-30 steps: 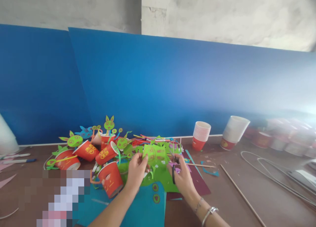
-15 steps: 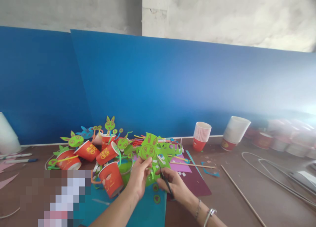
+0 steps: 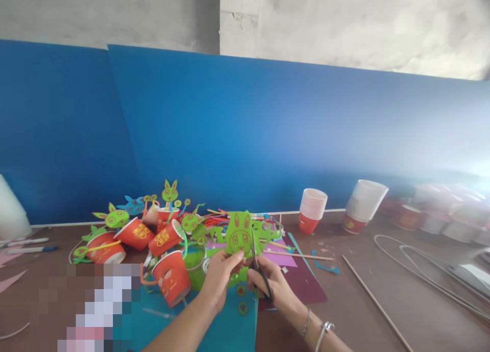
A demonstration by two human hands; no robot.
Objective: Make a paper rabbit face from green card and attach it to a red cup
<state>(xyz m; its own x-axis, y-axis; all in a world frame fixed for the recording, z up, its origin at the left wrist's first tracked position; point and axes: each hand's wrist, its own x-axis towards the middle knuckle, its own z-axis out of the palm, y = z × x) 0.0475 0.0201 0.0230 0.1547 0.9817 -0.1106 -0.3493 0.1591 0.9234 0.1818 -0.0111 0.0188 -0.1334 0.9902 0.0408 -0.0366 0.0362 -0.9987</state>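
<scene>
A green paper piece with a rabbit face drawn on it (image 3: 239, 230) is pinched at its lower edge by my left hand (image 3: 224, 270). My right hand (image 3: 270, 280) grips black-handled scissors (image 3: 264, 280), whose blades point up along the paper's right edge. Below the hands, two small round green cutouts (image 3: 242, 308) lie on a blue sheet (image 3: 214, 326). Green paper with cut-out holes (image 3: 268, 231) lies behind the scissors. To the left sits a red paper cup (image 3: 172, 278), tipped and with bent straw arms.
More red cups (image 3: 138, 234) with green rabbit heads are heaped at left. Stacked paper cups (image 3: 314, 209) and taller white cups (image 3: 365, 204) stand by the blue partition (image 3: 268, 137). A thin wooden stick (image 3: 375, 301) and a looped cable (image 3: 421, 270) lie at right.
The rabbit piece has turned more upright and shifted slightly right and down in my left hand. My right hand and the scissors have moved a little right, with the blades now along the paper's right edge.
</scene>
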